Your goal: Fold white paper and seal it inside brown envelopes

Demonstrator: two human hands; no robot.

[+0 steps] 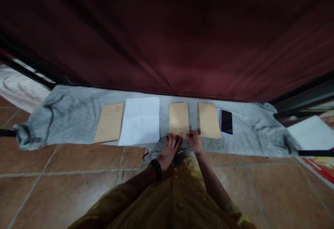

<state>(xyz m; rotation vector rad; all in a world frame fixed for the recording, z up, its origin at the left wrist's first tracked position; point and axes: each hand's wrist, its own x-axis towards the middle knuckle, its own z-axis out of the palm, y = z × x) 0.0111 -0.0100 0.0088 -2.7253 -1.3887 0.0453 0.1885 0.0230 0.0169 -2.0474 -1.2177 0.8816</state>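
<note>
A brown paper envelope (179, 117) lies in front of me on a grey cloth, its near edge under my hands. Resting across its near left corner is my left hand (170, 148), fingers a little apart and pressing on the paper; a dark watch band is on that wrist. My right hand (194, 142) is closed, thumb and fingers pinching the near right corner of the same envelope. Its fingertips are partly hidden. Just right of it lies another brown envelope (209, 120). To the left are white paper sheets (141, 121) with a visible crease.
A further group of brown envelopes (109, 123) lies left of the sheets. A phone (226, 122), screen dark, is at the right. The grey cloth (75, 117) covers a narrow surface, with a dark red curtain (167, 48) behind it. Tiled floor (65, 183) shows below.
</note>
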